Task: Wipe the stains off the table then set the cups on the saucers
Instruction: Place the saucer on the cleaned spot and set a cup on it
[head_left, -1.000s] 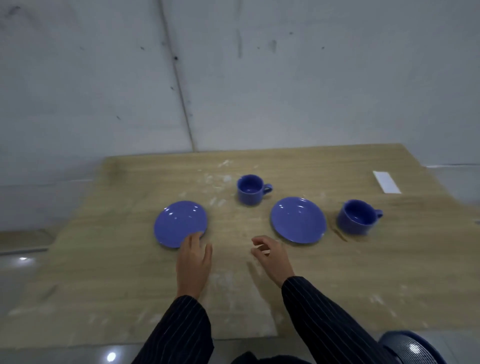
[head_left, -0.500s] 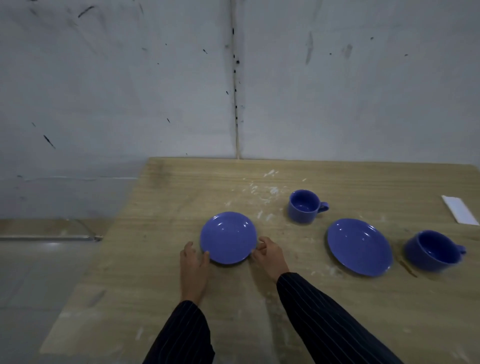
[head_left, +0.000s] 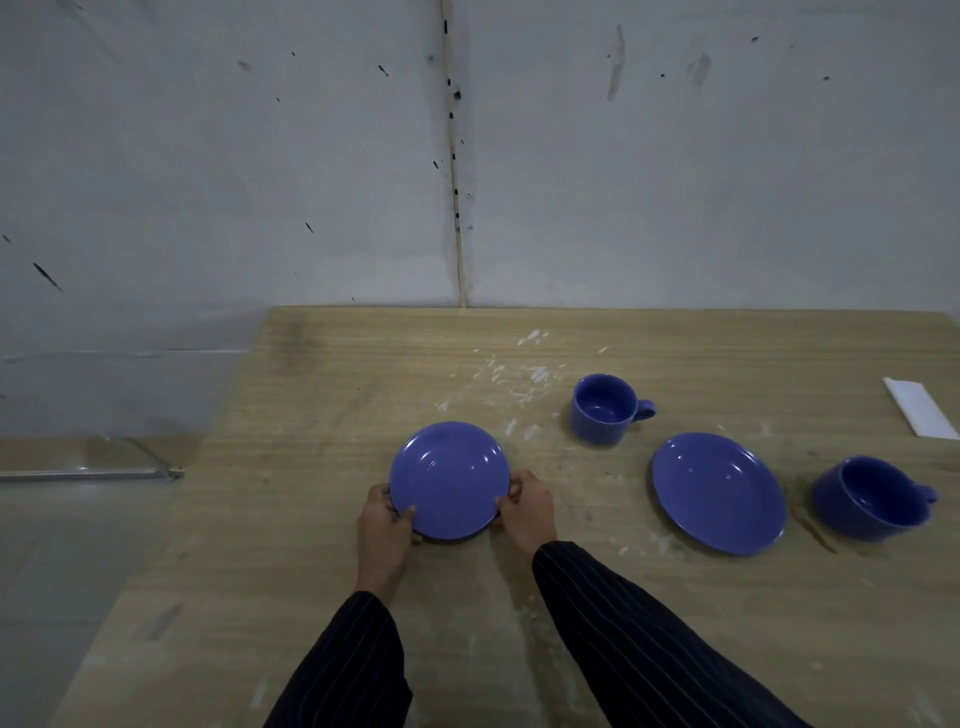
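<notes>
Both hands grip the left blue saucer by its near rim: my left hand on its left edge, my right hand on its right edge. The saucer looks slightly tilted toward me. A second blue saucer lies to the right. One blue cup stands behind the gap between the saucers, handle to the right. A larger blue cup stands at the far right. White stains speckle the wooden table behind the held saucer.
A folded white cloth or paper lies at the table's right edge. A grey wall rises right behind the table. The table's left edge drops to a pale floor. More pale smears mark the near table between my sleeves.
My view swung left and closer. Both hands moved from the bare table up to the left saucer and closed on its two sides.
</notes>
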